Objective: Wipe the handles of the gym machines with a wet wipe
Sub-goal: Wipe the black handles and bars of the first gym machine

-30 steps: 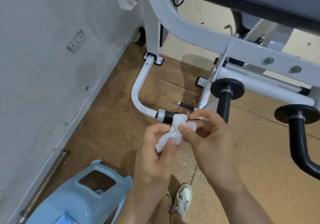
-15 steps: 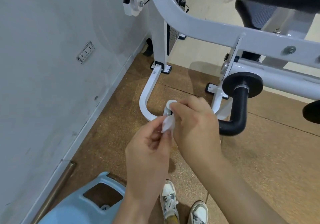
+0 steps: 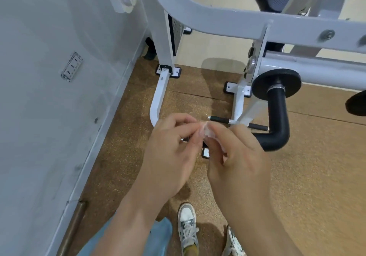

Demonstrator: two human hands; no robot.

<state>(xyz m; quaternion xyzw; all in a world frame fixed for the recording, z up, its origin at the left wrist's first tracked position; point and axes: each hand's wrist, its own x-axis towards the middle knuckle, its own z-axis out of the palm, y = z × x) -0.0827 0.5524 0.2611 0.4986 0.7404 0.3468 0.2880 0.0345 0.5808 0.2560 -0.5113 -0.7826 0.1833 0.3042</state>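
machine frame [image 3: 217, 18] white, standing over the cork floor [image 3: 316, 176] | black handle [image 3: 277, 121] curves just right of both grips, not touched | left grip [image 3: 170, 152] and right grip [image 3: 237, 162] curled, fingertips pinching the wet wipe [image 3: 207, 131] between them, probably refolding it for a clean face | wipe in mid-air, near the handle

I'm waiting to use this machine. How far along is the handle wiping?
Done: nothing that shows; no handle looks wiped. In hand: the left hand and right hand pinch the wet wipe between them, off the machine. Left: the black curved handle, which neither hand touches, and any others.
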